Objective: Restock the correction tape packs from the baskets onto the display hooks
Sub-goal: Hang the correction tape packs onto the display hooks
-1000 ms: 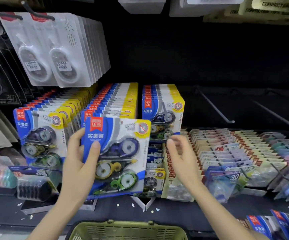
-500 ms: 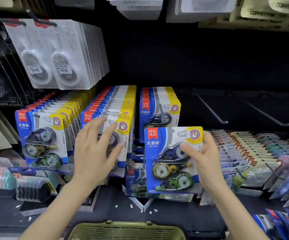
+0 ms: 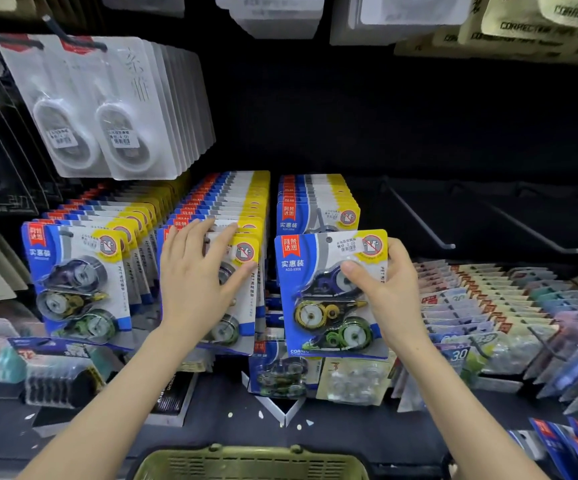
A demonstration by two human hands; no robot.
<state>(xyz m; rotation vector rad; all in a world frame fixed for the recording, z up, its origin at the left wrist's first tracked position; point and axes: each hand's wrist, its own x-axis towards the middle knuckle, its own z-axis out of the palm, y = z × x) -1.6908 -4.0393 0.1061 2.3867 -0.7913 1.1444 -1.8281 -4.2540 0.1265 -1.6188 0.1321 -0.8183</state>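
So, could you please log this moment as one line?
left hand: flat on middle row's front pack | right hand: holding correction tape pack before third row | basket: below

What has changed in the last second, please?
The left hand let go of its pack and now lies flat on the middle row's front pack. The right hand, empty before, now grips a tape pack before the right row. The basket stayed.

glossy plastic-fronted card pack [image 3: 318, 271], slotted plastic basket [image 3: 249, 464]
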